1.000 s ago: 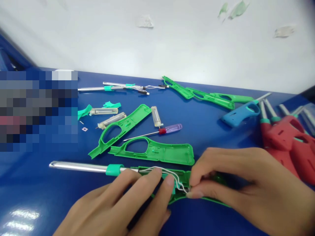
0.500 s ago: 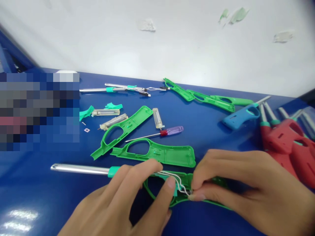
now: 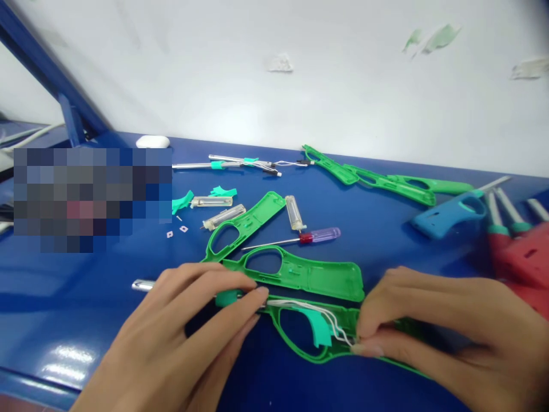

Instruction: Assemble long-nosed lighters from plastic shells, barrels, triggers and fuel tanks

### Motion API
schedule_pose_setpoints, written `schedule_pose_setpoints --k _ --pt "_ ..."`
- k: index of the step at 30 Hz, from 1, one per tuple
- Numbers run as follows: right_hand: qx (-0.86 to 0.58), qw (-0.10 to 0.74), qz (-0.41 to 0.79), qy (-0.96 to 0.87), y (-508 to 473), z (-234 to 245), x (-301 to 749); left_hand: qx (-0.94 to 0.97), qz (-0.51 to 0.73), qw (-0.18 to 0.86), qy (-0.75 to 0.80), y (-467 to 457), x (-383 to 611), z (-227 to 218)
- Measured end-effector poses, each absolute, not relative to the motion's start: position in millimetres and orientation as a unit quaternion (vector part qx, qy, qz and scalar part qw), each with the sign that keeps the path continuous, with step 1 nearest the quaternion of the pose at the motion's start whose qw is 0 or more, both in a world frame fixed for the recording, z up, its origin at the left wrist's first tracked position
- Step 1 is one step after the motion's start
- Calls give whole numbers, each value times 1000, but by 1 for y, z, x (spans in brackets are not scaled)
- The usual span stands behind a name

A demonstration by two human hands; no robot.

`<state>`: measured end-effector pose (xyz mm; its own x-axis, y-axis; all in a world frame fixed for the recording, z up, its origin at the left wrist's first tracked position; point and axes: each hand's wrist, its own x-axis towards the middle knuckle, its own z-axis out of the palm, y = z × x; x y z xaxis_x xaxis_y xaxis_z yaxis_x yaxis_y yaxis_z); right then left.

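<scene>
A green lighter casing half lies under both hands, its inside facing up. My left hand pinches the metal lighter tube near its teal collar, at the casing's front end. White wires run from there along the casing to my right hand. My right thumb and fingertips are closed on the wires' end; any part inside them is hidden. A teal trigger sits by the finger loop. Just behind lies another green casing half.
Behind are a screwdriver, a further green half and clear fuel tanks. Wired metal tubes and green casings lie by the wall. At right are a blue lighter and red lighters.
My left hand has slid back left along the tube, from over the trigger to the collar, uncovering the trigger and finger loop. My right hand keeps its pinch. The view has shifted left.
</scene>
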<state>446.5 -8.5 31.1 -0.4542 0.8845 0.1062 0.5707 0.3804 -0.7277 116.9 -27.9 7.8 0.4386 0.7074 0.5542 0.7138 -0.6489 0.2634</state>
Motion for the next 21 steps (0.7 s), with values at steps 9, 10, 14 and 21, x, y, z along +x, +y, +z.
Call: schedule_pose_setpoints --k 9,10,14,21 --pt "-436 242 293 -816 -8 24 453 -835 -318 -23 -448 -16 129 20" --pt "-432 240 294 -818 -8 23 454 -834 -319 -26 -449 -14 131 22" --pt "-421 237 286 -828 -9 23 456 -830 -323 -37 -454 -14 131 24" --pt "-412 241 273 -835 -7 23 453 -820 -351 -84 -445 -24 112 9"
